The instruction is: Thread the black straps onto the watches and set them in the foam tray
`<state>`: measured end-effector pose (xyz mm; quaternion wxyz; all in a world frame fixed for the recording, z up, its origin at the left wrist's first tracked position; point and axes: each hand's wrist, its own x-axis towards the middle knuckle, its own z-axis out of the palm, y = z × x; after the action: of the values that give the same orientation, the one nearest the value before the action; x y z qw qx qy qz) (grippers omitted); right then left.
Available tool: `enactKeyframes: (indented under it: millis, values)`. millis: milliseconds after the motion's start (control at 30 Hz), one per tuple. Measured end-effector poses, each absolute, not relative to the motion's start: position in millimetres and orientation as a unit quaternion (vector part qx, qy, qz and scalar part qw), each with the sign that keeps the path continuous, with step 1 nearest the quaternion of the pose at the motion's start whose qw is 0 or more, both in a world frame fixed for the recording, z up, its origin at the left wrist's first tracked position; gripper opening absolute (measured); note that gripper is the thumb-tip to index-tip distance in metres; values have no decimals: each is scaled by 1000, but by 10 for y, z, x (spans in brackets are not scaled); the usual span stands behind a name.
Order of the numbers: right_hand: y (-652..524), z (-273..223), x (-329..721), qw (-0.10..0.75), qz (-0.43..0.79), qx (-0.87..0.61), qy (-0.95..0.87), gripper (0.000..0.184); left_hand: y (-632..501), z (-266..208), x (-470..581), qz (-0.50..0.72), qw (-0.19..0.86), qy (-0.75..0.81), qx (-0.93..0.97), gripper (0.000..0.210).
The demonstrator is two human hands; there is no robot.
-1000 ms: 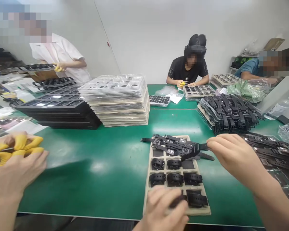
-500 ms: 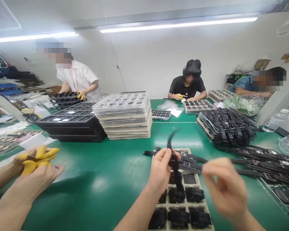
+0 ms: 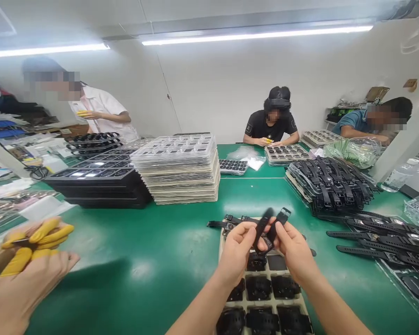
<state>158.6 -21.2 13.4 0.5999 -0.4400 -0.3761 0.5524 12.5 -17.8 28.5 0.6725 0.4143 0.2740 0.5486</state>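
Above the compartment tray [image 3: 247, 303], my left hand [image 3: 238, 247] and my right hand [image 3: 293, 246] hold one black smartwatch [image 3: 264, 225] between them. Each hand pinches one side of its strap, and the two strap ends point upward; the right one ends in a metal buckle. The fingers cover most of the watch body. In the tray below lie several black watches [image 3: 258, 287] with straps folded over, one per compartment. A compartment with a bare dark pad [image 3: 276, 262] shows just under my right hand. More watches with straps laid out [image 3: 230, 226] rest across the tray's far end.
At left, a co-worker's hands [image 3: 38, 251] in yellow finger cots hold a small dark item. Beyond stand black trays [image 3: 101, 193] and a tall pale tray stack [image 3: 181, 181]. At right are watch piles [image 3: 330, 186], loose straps [image 3: 370, 237] and a bottle [image 3: 400, 176].
My right hand has moved left from the tray's right side and taken hold of the watch strap. The watch's strap now bends upward on both sides. The standing co-worker has shifted left.
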Motion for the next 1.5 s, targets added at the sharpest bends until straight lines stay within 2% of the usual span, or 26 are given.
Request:
enactKeyframes:
  millis: [200, 300, 433, 533, 600, 667, 733, 800, 967, 1067, 1133, 1167, 1200, 1267, 1367, 1433, 1500]
  values:
    - [-128, 97, 1631, 582, 469, -460, -479, 62, -128, 268, 58, 501, 645, 308, 489, 42]
    - [-147, 41, 1659, 567, 451, -465, -509, 63, -130, 193, 73, 505, 615, 333, 506, 36]
    - [-203, -69, 1621, 555, 483, -419, -532, 59, -190, 47, 144, 575, 474, 368, 555, 19]
    - [-208, -157, 1547, 542, 514, -406, -527, 60, -246, -29, 196, 615, 372, 340, 607, 12]
    - [-190, -189, 1522, 548, 518, -429, -498, 64, -259, -49, 205, 652, 336, 326, 597, 8]
    - [-178, -177, 1534, 553, 471, -483, -488, 65, -241, -46, 191, 687, 321, 338, 558, 7]
    - [-200, -117, 1566, 546, 390, -524, -525, 56, -199, -36, 165, 705, 307, 362, 527, 8]
    - [-261, -24, 1578, 526, 340, -505, -594, 44, -149, -30, 143, 714, 277, 366, 529, 10]
    - [-374, 179, 1463, 512, 360, -432, -649, 38, -96, -9, 108, 651, 76, 304, 691, 22]
    - [-285, 266, 1458, 531, 394, -436, -610, 24, -155, 45, 23, 597, 22, 340, 726, 32]
    - [-201, 343, 1520, 566, 414, -431, -568, 25, -228, 79, -71, 595, 56, 380, 706, 25]
    - [-169, 390, 1563, 592, 422, -420, -543, 26, -270, 90, -119, 589, 105, 398, 696, 13]
    - [-150, 440, 1607, 618, 432, -400, -521, 26, -311, 95, -159, 566, 183, 409, 692, 12]
    - [-162, 531, 1687, 670, 447, -341, -485, 22, -382, 91, -195, 458, 408, 394, 685, 38]
    - [-297, 574, 1764, 718, 466, -280, -435, 16, -420, 70, -106, 296, 727, 267, 559, 55]
    - [-428, 515, 1792, 725, 481, -280, -406, 15, -380, 71, 18, 311, 828, 198, 422, 67]
    - [-550, 400, 1811, 721, 494, -300, -381, 15, -299, 95, 135, 405, 839, 189, 311, 58]
